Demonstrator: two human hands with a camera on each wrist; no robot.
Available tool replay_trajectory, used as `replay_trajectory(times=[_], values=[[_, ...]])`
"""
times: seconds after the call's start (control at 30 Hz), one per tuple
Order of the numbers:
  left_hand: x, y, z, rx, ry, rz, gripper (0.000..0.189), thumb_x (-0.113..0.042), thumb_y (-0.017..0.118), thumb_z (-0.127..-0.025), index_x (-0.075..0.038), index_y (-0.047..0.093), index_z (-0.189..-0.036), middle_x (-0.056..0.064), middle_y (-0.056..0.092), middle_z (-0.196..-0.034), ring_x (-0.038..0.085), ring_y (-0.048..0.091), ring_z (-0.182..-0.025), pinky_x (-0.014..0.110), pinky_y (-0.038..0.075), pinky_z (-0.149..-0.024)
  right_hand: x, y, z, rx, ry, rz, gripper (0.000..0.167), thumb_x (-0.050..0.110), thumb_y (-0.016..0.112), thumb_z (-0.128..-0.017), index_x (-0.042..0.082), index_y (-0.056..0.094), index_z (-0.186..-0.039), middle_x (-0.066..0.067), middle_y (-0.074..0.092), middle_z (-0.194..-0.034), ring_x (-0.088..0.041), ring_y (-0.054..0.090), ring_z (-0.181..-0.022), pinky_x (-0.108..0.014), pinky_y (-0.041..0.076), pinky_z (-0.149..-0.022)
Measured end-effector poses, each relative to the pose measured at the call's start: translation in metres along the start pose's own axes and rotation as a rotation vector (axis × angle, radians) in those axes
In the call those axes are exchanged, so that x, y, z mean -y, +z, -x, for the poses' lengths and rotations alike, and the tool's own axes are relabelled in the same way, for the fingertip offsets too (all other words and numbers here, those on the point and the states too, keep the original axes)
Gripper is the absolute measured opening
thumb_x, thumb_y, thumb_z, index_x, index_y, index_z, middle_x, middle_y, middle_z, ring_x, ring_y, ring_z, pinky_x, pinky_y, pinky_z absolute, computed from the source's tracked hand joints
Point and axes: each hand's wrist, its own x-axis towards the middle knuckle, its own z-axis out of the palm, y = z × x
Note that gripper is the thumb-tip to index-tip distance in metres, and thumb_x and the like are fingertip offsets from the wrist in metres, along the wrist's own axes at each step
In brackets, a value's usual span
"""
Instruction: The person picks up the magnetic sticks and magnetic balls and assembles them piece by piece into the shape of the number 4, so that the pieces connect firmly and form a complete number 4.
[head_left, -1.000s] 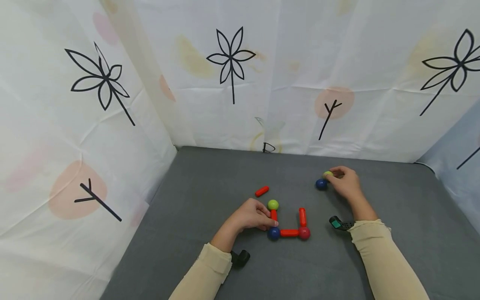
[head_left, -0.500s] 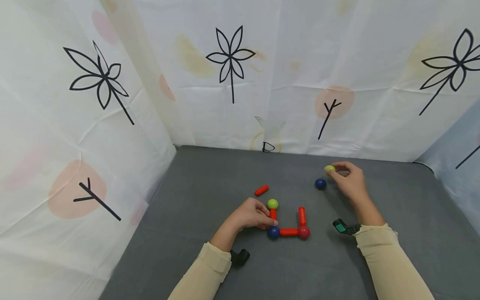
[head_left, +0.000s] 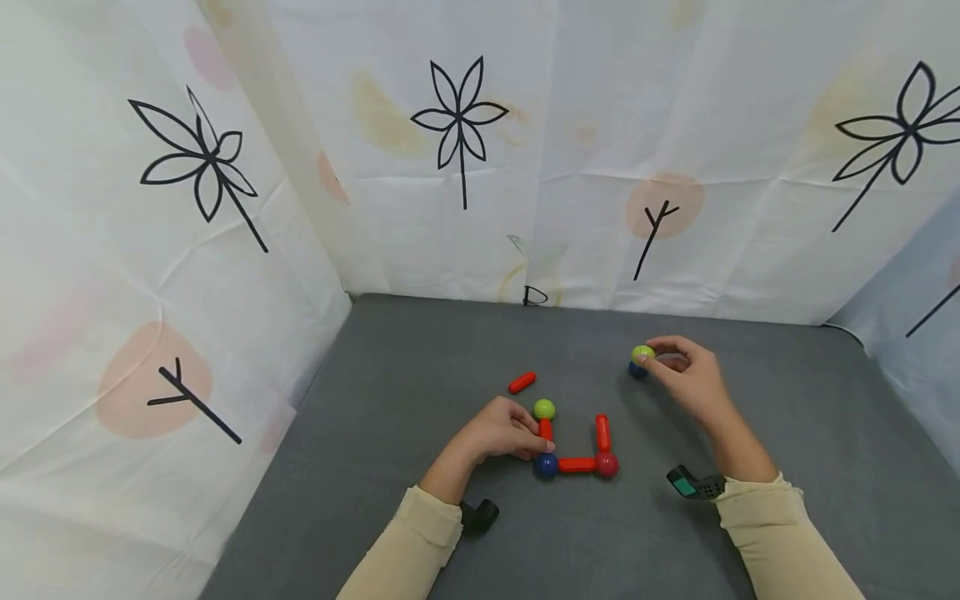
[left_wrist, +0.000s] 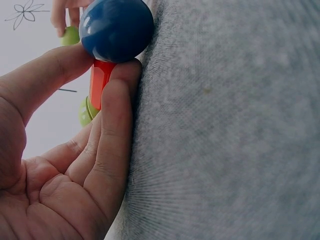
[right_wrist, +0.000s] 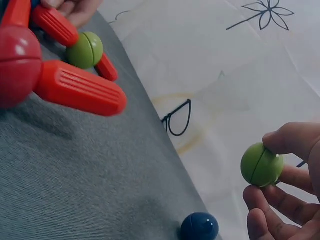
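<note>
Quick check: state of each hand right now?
Left hand: closed, gripping the rod-and-ball frame beside its blue ball.
Right hand: closed, pinching a green ball.

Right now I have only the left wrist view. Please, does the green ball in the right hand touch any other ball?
Observer: No. The right wrist view shows a gap between that green ball and the far blue ball.
Operator: Thank you. Besides the red rod at the left hand, does anything join the near blue ball?
Observer: Yes. In the head view, a second rod links it to a red ball.
</note>
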Motion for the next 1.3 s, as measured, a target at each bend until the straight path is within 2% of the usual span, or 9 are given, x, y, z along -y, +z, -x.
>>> replay_trajectory(times=[0.33,0.6,1.03,1.3], values=[[0.001,0.0,-0.001,-0.012,0.005,-0.006,0.023,-0.015,0.095,-0.08,-0.006,0.076,-0.091,0.006,0.078,-0.078,0.015,0.074,-0.066,0.033,0.065,-0.067,-0.001,0.013,0.015,0.077,-0.047,-0.056,0.04,0.03,0.073,-0.103,0.005,0.067,-0.135,-0.014,0.067,-0.129,0.008,0.067,-0.092,-0.021,0.055,-0.077],[0.003,0.001,-0.001,-0.022,0.022,0.004,0.023,-0.013,0.095,-0.08,-0.005,0.076,-0.091,0.007,0.078,-0.077,0.015,0.073,-0.065,0.034,0.065,-0.067,-0.002,0.024,0.025,0.117,-0.047,-0.08,0.037,0.025,0.073,-0.103,0.005,0.067,-0.134,-0.017,0.069,-0.128,0.003,0.068,-0.095,-0.022,0.055,-0.077],[0.002,0.001,-0.001,-0.008,0.023,0.009,0.023,-0.014,0.094,-0.08,-0.005,0.076,-0.092,0.007,0.078,-0.078,0.014,0.073,-0.066,0.034,0.066,-0.068,-0.008,0.041,0.035,0.159,-0.038,-0.161,0.033,0.02,0.075,-0.101,0.003,0.069,-0.129,-0.02,0.068,-0.127,-0.014,0.073,-0.095,-0.027,0.057,-0.074],[0.0,0.002,0.002,-0.004,0.026,0.007,0.023,-0.014,0.094,-0.08,-0.004,0.077,-0.091,0.007,0.078,-0.077,0.014,0.073,-0.065,0.034,0.066,-0.069,-0.008,0.046,0.038,0.183,-0.033,-0.193,0.032,0.017,0.074,-0.102,0.001,0.068,-0.128,-0.022,0.066,-0.128,-0.011,0.073,-0.093,-0.031,0.059,-0.074]])
